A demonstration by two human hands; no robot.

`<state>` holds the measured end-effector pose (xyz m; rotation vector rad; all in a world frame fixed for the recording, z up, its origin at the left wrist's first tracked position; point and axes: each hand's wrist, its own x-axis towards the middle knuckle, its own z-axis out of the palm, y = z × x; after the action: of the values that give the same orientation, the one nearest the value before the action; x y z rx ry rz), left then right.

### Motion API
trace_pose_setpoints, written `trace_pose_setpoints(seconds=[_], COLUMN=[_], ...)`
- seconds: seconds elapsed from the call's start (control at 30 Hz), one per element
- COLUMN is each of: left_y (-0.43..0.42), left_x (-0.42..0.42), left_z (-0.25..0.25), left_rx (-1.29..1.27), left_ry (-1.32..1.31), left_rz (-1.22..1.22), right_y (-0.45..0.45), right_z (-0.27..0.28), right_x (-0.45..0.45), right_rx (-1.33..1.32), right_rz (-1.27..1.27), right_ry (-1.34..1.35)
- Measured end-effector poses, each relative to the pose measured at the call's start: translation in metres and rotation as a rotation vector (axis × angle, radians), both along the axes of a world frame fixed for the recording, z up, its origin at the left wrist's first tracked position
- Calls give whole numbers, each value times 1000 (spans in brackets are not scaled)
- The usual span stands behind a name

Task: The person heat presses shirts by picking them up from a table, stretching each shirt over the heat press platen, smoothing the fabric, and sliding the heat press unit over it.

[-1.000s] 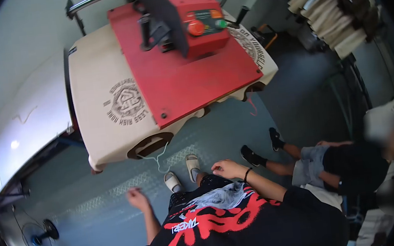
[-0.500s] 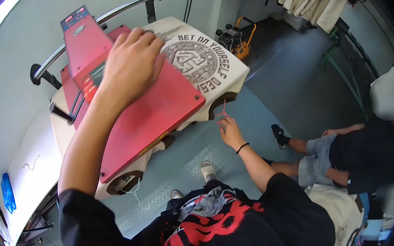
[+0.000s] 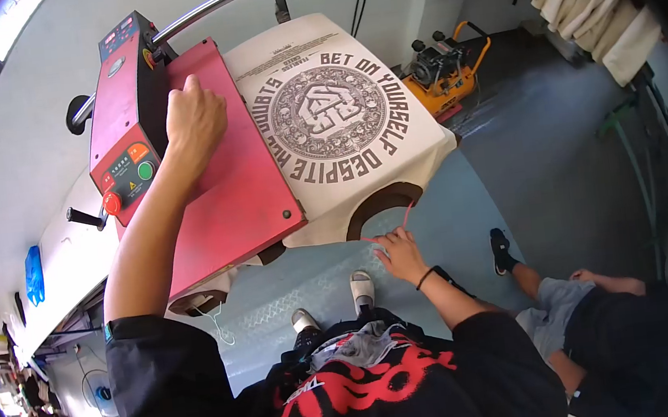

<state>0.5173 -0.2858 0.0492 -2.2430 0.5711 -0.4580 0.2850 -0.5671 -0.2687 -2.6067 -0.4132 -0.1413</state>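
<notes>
My left grip [image 3: 196, 119] is above the red plate [image 3: 230, 187] of the press, just beside the press head [image 3: 121, 121]; its fingers are curled, but I cannot tell whether they grasp a handle, because the back of my hand hides it. My right grip [image 3: 402, 253] is lower, in front of the near edge of the beige garment [image 3: 421, 122], with bent fingers at the pink cord [image 3: 409, 215]; I cannot tell if they pinch it or only touch it. This cord hangs at the brown-lined opening [image 3: 388, 193] of the garment. The garment lies spread to the right of the red plate, and its round dark print [image 3: 327, 115] faces up. On the front of the press head I see a green button [image 3: 146, 171] and a red knob [image 3: 112, 203]. Behind the garment, on the floor, stands an orange compressor [image 3: 442, 79]. To my left, a blue bag [image 3: 34, 277] is on the white tabletop [image 3: 67, 259]. At my right side there is another person [image 3: 560, 303].
</notes>
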Motion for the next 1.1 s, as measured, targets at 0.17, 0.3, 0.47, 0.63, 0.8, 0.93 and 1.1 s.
trace_pose_setpoints(seconds=[0.17, 0.3, 0.47, 0.63, 0.8, 0.93, 1.1], left_y=[22, 38, 60, 84, 104, 119, 138], left_x=[-4, -9, -17, -24, -28, -33, -22], left_z=[-4, -5, -4, -4, -4, -2, 2], left_rx=[-29, -33, -37, -54, -65, -63, -68], left_ry=[-49, -73, -90, -123, -124, -129, -127], left_rz=[49, 112, 161, 161, 190, 210, 220], right_y=[-2, -5, -7, -10, -10, -13, -19], right_z=[21, 33, 49, 52, 64, 85, 137], right_x=[-6, -3, -2, -7, -8, -13, -28], right_rx=[123, 95, 52, 81, 81, 45, -27], right_rz=[-1, 25, 37, 35, 49, 84, 57], right_ry=[49, 29, 44, 17, 0, 32, 73])
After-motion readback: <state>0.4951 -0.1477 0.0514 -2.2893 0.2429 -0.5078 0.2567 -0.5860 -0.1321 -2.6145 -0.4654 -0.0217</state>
